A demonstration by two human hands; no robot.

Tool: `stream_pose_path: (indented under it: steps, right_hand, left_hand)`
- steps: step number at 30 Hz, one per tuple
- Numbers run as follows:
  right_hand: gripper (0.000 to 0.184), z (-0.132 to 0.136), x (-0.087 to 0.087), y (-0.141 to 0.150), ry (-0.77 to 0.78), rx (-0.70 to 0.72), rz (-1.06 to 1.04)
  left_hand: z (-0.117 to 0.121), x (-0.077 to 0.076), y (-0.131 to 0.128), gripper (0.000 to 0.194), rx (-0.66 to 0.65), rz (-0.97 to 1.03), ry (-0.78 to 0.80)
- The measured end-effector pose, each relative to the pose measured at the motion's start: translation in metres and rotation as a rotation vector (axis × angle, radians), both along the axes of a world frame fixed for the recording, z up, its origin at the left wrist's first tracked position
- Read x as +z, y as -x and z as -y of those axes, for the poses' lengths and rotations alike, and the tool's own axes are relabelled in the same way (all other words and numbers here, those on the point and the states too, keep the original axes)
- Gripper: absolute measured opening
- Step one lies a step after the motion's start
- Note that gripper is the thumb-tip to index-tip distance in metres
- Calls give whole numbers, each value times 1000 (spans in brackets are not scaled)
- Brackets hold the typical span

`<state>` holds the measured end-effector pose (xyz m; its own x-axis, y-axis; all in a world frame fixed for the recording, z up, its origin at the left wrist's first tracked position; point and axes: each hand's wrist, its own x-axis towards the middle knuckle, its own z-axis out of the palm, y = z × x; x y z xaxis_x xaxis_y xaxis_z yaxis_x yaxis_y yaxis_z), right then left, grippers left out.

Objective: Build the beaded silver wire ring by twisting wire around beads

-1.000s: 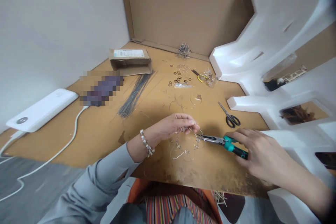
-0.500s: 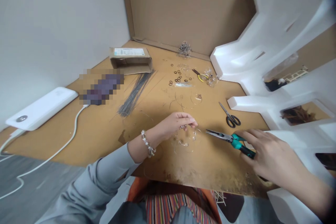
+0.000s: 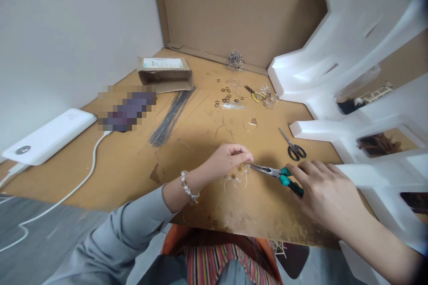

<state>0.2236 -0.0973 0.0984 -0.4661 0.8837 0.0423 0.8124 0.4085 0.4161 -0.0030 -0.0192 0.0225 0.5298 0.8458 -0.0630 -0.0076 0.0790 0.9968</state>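
Pinched between the thumb and fingers of my left hand (image 3: pixel 236 156) is a bent silvery wire piece (image 3: pixel 246 171), whose thin loops and ends hang below the fingertips. My right hand (image 3: pixel 323 191) is wrapped round the needle-nose pliers (image 3: pixel 274 173), which have teal and black handles. The plier tips meet the wire piece just beside my left fingertips; whether the jaws grip it is too small to tell. Further off, a thin wire ring (image 3: pixel 250 124) lies on the table (image 3: pixel 200 205).
Black-handled scissors (image 3: pixel 292 146) and yellow-handled pliers (image 3: pixel 256 94) lie toward the right. A bundle of straight wires (image 3: pixel 172 118), an open cardboard box (image 3: pixel 165 75), dark small rings (image 3: pixel 226 97), and a white power bank (image 3: pixel 50 136) with a cable (image 3: pixel 93 160) are about. White foam (image 3: pixel 310 129) borders the right side.
My right hand has moved left with the needle-nose pliers, bringing their tips to the wire at my left fingertips. My left hand still pinches the wire piece.
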Motion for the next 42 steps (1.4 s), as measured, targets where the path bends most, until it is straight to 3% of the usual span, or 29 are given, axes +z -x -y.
stream_pose_path:
  steps: [27, 36, 42]
  right_hand:
    - [20, -2, 4, -4, 6, 59, 6]
    - [22, -2, 5, -10, 32, 80, -46]
    - [20, 0, 2, -16, 42, 29, -109]
  left_hand:
    - [-1, 2, 2, 19, -95, 20, -217]
    - [-2, 6, 4, 20, -145, 53, -255]
    - [-3, 8, 6, 21, -176, 165, -193]
